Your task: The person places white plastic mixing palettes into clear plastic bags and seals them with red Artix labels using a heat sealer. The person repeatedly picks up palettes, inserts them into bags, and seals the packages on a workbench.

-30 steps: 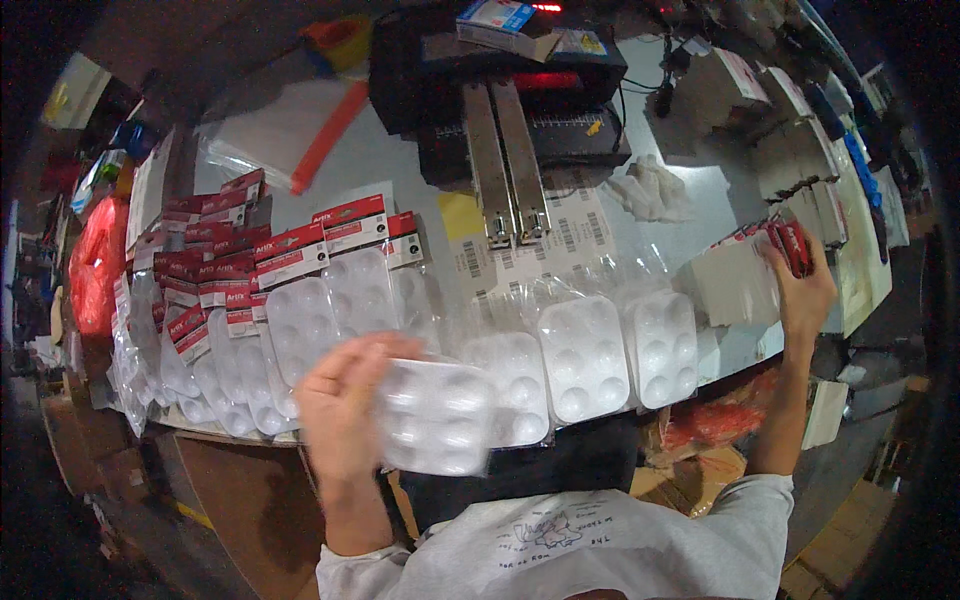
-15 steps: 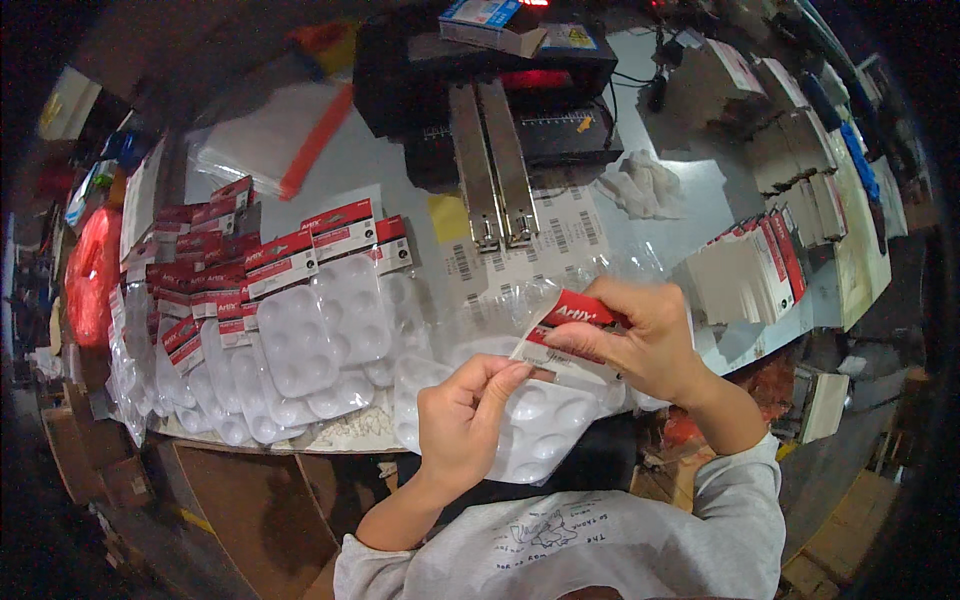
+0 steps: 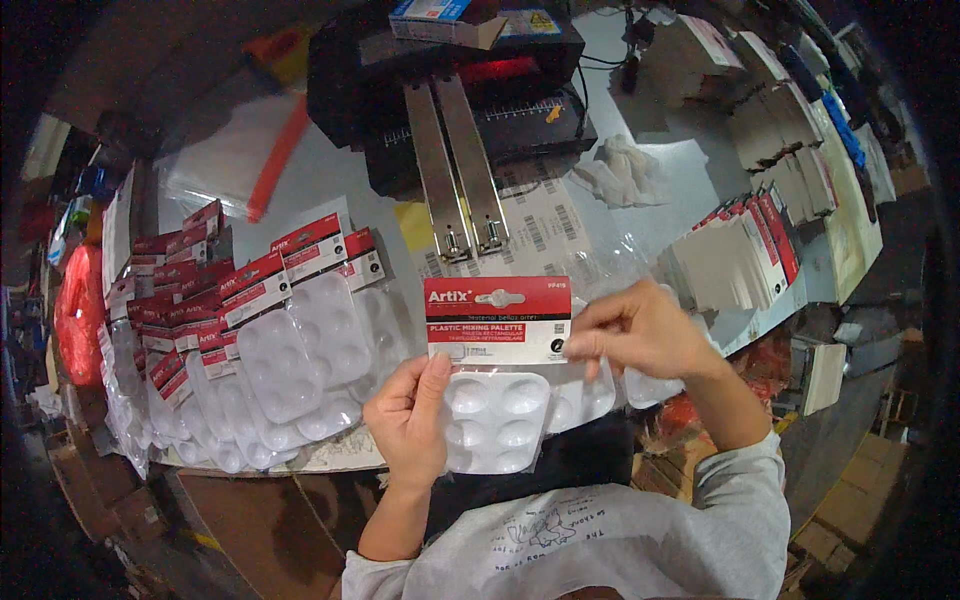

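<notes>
A red-and-white header card (image 3: 497, 318) with a hanging slot faces up in front of me, upright to my view. It tops a clear bag holding a white plastic palette (image 3: 494, 425) with several round wells. My left hand (image 3: 410, 420) pinches the card's lower left corner, thumb on top. At the card's right edge is my right hand (image 3: 645, 335), its fingers bent and closed on the edge by the lower corner. Under and to the right of this package, more white palettes (image 3: 590, 395) lie partly hidden by my right hand and the card.
Finished-looking bagged palettes (image 3: 280, 365) with red cards overlap at left. Beyond stands a black machine (image 3: 470, 110) with two metal bars (image 3: 455, 170), above a barcode sheet (image 3: 545, 225). Stacked cards (image 3: 735, 260) line the right side. Clear bags (image 3: 225, 165) lie far left; crumpled white cloth (image 3: 618, 172) lies farther back.
The folded card has been flattened and turned face-up, squared over the bagged palette. My right hand has moved from the card's top to its right edge; my left hand has shifted left.
</notes>
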{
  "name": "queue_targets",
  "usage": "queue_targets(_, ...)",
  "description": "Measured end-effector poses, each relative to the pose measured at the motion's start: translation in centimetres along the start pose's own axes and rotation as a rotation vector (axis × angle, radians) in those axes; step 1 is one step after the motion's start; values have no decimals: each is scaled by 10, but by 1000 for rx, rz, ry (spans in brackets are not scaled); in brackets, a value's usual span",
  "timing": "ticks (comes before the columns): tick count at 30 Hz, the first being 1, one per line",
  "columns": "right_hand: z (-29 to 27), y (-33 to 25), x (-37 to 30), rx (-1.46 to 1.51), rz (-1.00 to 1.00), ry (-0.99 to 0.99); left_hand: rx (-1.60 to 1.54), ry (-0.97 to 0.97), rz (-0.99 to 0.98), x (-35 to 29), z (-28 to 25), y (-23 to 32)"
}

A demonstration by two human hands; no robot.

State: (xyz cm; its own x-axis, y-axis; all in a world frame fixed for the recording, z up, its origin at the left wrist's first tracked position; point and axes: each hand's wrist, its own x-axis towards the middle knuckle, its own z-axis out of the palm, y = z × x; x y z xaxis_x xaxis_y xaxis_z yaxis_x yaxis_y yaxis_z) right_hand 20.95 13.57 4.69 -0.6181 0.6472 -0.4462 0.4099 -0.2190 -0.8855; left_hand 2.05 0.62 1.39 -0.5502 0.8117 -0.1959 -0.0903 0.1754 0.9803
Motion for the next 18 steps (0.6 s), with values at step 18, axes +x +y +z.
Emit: queue_targets(18, 24, 26, 39, 538, 254, 19, 212, -104, -192, 40, -5, -19)
